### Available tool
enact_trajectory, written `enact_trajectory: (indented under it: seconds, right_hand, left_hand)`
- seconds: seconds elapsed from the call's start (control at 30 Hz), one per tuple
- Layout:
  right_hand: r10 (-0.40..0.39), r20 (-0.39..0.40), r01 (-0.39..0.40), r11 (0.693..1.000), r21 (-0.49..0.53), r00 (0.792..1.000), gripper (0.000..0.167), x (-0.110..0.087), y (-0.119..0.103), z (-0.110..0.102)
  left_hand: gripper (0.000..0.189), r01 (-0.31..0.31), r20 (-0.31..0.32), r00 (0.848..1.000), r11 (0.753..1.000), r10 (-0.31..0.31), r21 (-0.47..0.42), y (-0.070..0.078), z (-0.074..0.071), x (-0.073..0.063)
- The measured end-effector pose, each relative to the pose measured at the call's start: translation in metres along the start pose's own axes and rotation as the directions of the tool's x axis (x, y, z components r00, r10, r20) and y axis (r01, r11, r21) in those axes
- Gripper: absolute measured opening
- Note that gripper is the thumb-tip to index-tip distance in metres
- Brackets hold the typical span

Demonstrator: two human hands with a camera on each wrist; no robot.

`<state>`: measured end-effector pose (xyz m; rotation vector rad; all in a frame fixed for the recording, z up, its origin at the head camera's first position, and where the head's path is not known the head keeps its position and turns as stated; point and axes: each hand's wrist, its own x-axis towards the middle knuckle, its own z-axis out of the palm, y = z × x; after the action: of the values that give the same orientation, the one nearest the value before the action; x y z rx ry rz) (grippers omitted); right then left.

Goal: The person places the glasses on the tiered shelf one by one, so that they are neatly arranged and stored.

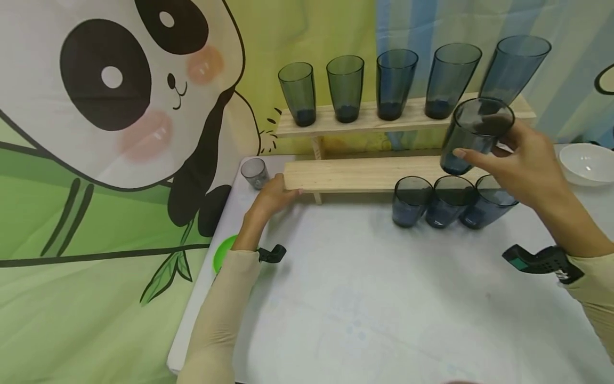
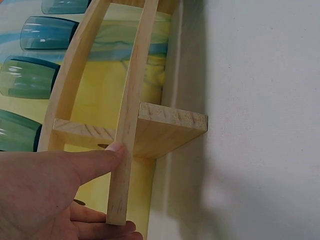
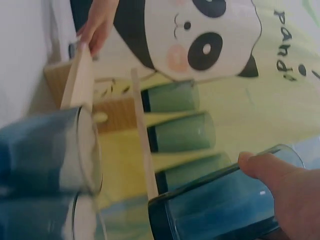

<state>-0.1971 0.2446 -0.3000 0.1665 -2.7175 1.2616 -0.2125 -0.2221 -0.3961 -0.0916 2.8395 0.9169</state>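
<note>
My left hand (image 1: 274,198) grips the left end of the lower board of a two-tier wooden shelf (image 1: 345,175), thumb on top and fingers beneath in the left wrist view. My right hand (image 1: 532,165) holds a blue-grey drinking glass (image 3: 220,200) by its side, fingers wrapped round it, above the right part of the lower board. Several similar glasses (image 1: 346,88) stand in a row along the upper board (image 1: 364,121). Three more glasses (image 1: 411,201) stand side by side on the table, in front of the lower board's right half.
A small clear glass (image 1: 255,173) stands beside my left hand at the table's left edge. Partly behind the left forearm lies a green round item (image 1: 223,253). A white bowl (image 1: 587,163) sits at the right. A panda-print cloth (image 1: 158,133) hangs behind the white table (image 1: 374,298).
</note>
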Motion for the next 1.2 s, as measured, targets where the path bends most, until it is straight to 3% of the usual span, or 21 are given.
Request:
enact_trajectory:
  seconds: [0.2, 0.4, 0.6, 0.83, 1.2]
  right_hand:
    - [-0.072, 0.087, 0.063, 0.993, 0.101, 0.994, 0.074, 0.012, -0.045, 0.037]
    - [-0.118, 0.184, 0.079, 0.976, 0.204, 0.976, 0.075, 0.024, -0.082, 0.088]
    - [-0.141, 0.249, 0.079, 0.967, 0.244, 0.958, 0.068, 0.037, -0.097, 0.143]
    - [-0.121, 0.261, 0.043, 0.957, 0.287, 0.958, 0.072, 0.047, -0.109, 0.192]
    - [-0.168, 0.217, 0.086, 0.936, 0.341, 0.962, 0.072, 0.059, -0.125, 0.239]
  left_hand:
    - [0.075, 0.013, 0.009, 1.000, 1.000, -0.013, 0.024, 0.001, 0.000, 0.001]
    - [0.074, 0.011, 0.001, 1.000, 0.999, -0.011, 0.041, -0.001, -0.002, 0.002]
    - [0.074, 0.003, 0.009, 1.000, 0.998, -0.003, 0.055, -0.005, -0.002, 0.002]
    - [0.072, -0.007, 0.004, 1.000, 0.999, 0.007, 0.032, -0.004, -0.002, 0.003]
    - [0.071, -0.002, 0.004, 1.000, 1.000, 0.002, 0.022, -0.001, -0.002, 0.003]
